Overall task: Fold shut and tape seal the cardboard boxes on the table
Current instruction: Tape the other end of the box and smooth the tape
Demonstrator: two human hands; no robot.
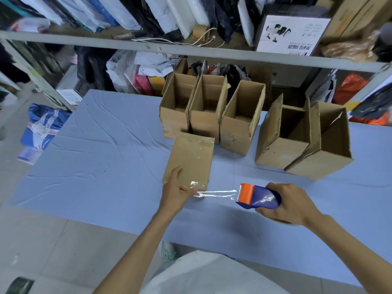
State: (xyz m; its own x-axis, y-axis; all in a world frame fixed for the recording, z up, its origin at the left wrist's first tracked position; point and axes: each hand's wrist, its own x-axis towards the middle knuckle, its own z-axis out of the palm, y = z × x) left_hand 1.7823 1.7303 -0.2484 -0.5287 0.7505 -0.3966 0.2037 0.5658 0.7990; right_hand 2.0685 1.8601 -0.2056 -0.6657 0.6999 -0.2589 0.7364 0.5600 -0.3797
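A person stands at the near edge of a table covered in a creased pale blue cloth; both bare forearms reach forward over it. A closed cardboard box lies near the middle of the table, its flaps folded shut and glossy clear tape running along its top; faint printed marks on its far end are too small to read. The left hand presses down on the box's near end, fingers spread flat and pinning the tape there, not wrapped around anything. The right hand is clenched around a tape dispenser, blue-bodied with an orange cutter head, held just right of the box above the cloth; a strip of clear tape stretches taut from the dispenser to the box's near end. Five open cardboard boxes stand upright along the table's far edge: three side by side, touching, behind the closed box; two larger ones toward the far right corner, also touching, with torn paper on their sides. Behind the table a metal shelf holds plastic bags and a white carton with upside-down printing that cannot be read.
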